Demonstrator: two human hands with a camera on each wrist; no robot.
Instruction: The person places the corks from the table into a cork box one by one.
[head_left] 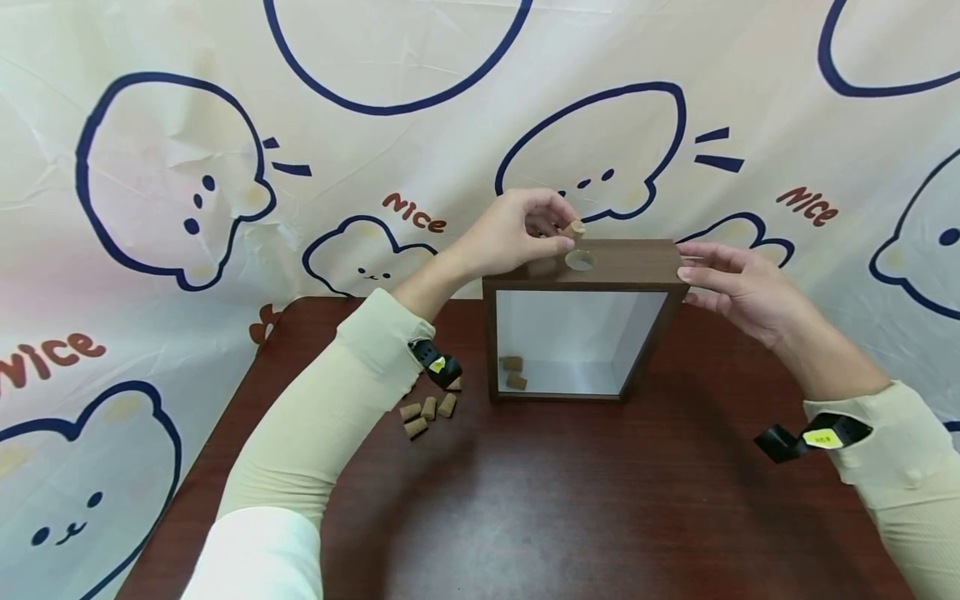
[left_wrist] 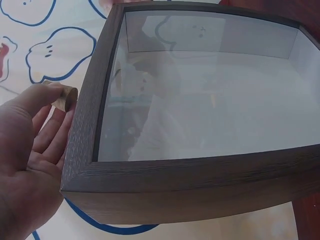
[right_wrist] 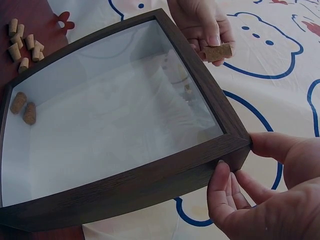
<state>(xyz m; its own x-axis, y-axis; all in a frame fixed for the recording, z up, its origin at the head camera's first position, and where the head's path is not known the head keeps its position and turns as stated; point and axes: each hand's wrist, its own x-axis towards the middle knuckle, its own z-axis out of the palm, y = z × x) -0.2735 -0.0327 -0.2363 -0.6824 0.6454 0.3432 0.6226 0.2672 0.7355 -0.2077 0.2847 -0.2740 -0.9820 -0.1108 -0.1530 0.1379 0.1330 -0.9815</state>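
My left hand [head_left: 521,231] pinches a cork [head_left: 575,229] between thumb and fingers, just over the round hole [head_left: 581,261] in the top of a dark wooden box frame [head_left: 645,260]. The left wrist view shows this cork [left_wrist: 66,98] beside the frame's edge. With thumb and fingertips, my right hand [head_left: 750,287] grips the upper right corner of the frame, as the right wrist view also shows at the frame's corner [right_wrist: 239,150]. Behind the clear front pane, two corks [head_left: 514,372] lie at the bottom left inside.
Several loose corks [head_left: 420,414] lie on the dark red table [head_left: 525,500], left of the frame and partly behind my left forearm. A cartoon-printed cloth [head_left: 420,158] hangs behind the table and along its left side.
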